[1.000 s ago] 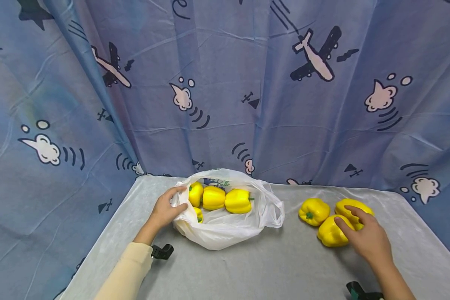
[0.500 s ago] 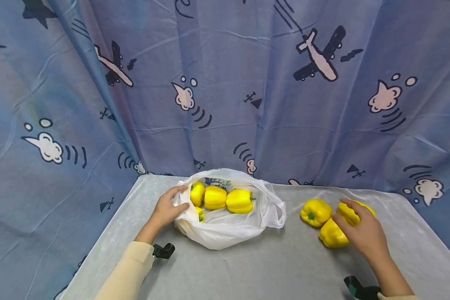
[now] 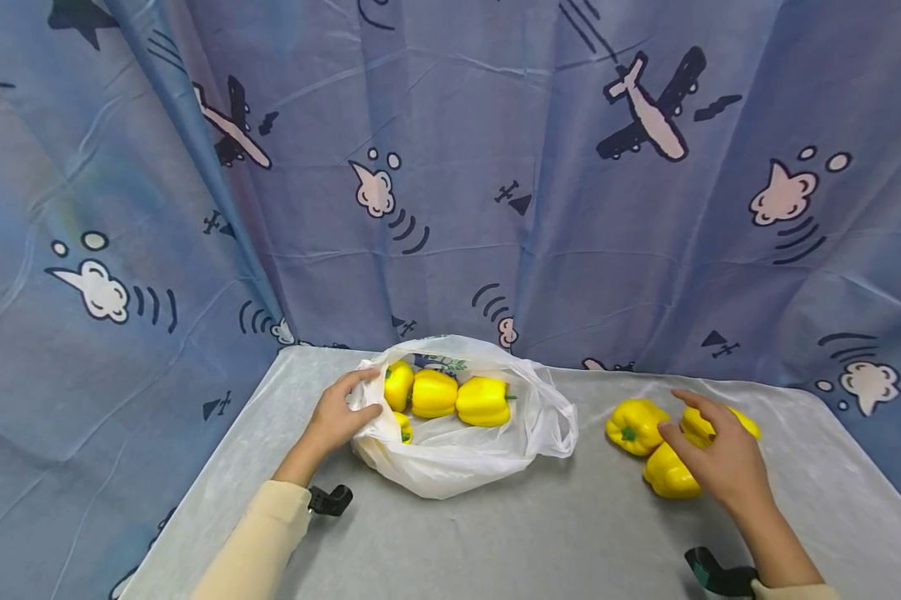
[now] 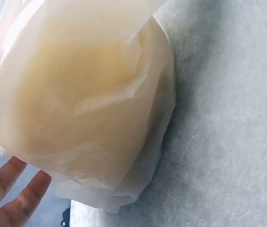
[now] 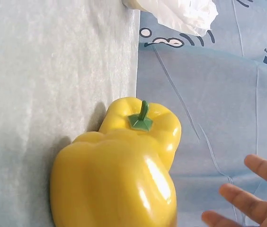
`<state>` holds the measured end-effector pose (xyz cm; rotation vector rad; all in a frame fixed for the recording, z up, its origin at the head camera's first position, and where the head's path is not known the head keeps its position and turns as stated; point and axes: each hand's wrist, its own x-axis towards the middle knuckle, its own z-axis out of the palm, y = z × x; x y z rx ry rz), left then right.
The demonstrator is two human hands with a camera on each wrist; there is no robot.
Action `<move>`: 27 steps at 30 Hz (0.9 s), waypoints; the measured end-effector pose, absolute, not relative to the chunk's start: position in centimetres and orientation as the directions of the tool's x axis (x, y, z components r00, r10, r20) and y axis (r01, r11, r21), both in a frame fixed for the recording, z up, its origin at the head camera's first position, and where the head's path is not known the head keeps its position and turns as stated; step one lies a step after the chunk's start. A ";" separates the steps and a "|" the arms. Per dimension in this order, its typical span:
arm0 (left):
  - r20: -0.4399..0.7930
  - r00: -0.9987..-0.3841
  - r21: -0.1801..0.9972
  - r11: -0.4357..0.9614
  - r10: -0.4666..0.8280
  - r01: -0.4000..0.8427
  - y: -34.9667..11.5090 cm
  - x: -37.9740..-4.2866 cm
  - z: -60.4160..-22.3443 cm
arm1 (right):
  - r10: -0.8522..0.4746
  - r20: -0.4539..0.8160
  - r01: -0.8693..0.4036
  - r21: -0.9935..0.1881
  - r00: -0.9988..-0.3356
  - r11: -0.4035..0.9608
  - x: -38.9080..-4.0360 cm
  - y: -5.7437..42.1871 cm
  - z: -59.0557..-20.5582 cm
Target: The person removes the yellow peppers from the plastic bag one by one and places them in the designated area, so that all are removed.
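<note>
A white plastic bag lies on its side on the table, its mouth toward me, with several yellow bell peppers inside. My left hand holds the bag's left rim with thumb and fingers; in the left wrist view two fingers show beside the bag. Over on the right, three more yellow bell peppers sit in a cluster: a left one, a front one and a partly hidden back one. Above them hovers my right hand, fingers spread, holding nothing.
A grey cloth covers the table. Behind it hangs a blue curtain printed with airplanes and clouds. Black wrist mounts stick out from both forearms.
My right hand has shifted left and slightly up over the pepper cluster. The left hand keeps its place at the bag, and the peppers have not moved on the table.
</note>
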<state>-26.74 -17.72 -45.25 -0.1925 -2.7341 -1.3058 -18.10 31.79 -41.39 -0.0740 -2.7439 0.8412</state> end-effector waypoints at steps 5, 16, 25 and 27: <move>0.138 -0.988 0.770 0.620 0.063 0.147 -17.6 -26.6 -45.2 | 0.115 0.254 -0.053 -0.571 -0.960 0.819 -18.1 31.2 -40.9; 0.147 -0.987 0.764 0.628 0.060 0.152 -17.8 -26.6 -45.1 | 0.036 0.276 -0.154 -0.634 -0.961 0.758 -18.9 29.7 -40.4; 0.186 -0.979 0.762 0.617 0.078 0.194 -17.9 -26.8 -45.2 | -0.002 0.279 -0.192 -0.654 -0.960 0.732 -19.9 28.0 -39.6; 0.181 -0.981 0.762 0.619 0.077 0.189 -17.9 -26.8 -45.2 | -0.015 0.279 -0.203 -0.661 -0.960 0.723 -20.1 27.6 -39.4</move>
